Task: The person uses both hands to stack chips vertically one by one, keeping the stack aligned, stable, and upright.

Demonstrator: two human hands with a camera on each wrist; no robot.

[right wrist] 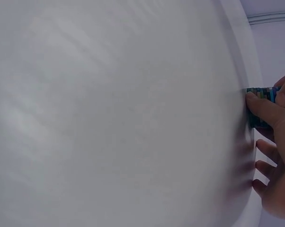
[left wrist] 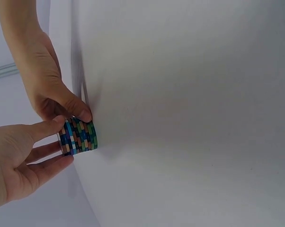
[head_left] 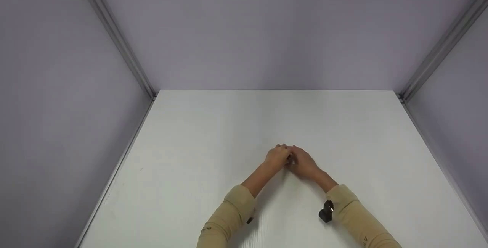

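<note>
Fingers of left hand (left wrist: 19, 161) and right hand (left wrist: 43, 80) pinch the patterned block (left wrist: 78, 136) between them on the table (left wrist: 190, 118).

White table (head_left: 213, 133) (matte, plain); small patterned block (left wrist: 78, 137) seemingly resting on it.

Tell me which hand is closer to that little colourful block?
Neither: both touch it. The left hand pinches the block with thumb on top; the right hand grips it from the other side.
</note>
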